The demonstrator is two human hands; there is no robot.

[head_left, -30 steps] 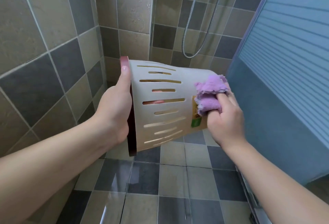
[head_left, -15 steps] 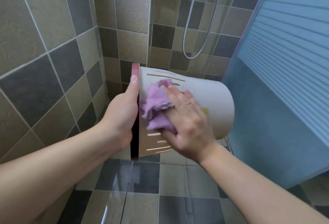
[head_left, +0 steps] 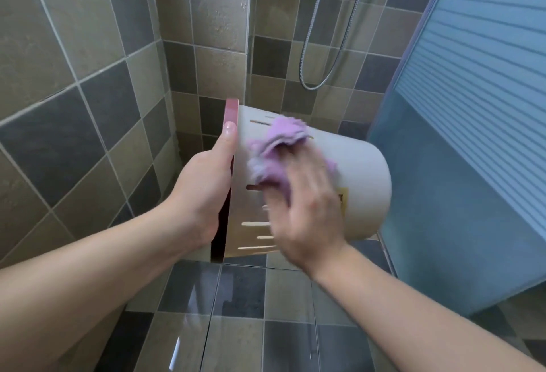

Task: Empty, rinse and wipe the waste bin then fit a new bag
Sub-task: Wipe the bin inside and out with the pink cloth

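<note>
1. The waste bin [head_left: 348, 171] is held on its side in the air above the tiled floor [head_left: 242, 312], its pink rim [head_left: 232, 111] turned left and its closed base turned right, towards the blue door [head_left: 472, 165].
2. The rim is gripped by the left hand [head_left: 206, 182], thumb laid along the pink edge and fingers hidden inside the mouth.
3. A purple cloth [head_left: 277, 147] is pinched in the right hand [head_left: 307, 215] and pressed against the bin's slotted side wall, near the rim.
4. A second ago the cloth was held at the base end of the bin; it has since been drawn across the wall to the rim end, and the hand is blurred with motion.
5. The bin has also been turned slightly, so fewer slots are shown.
6. The wiping step is judged to be under way on the outside; no new bag is seen, so fitting remains to be done.
</note>
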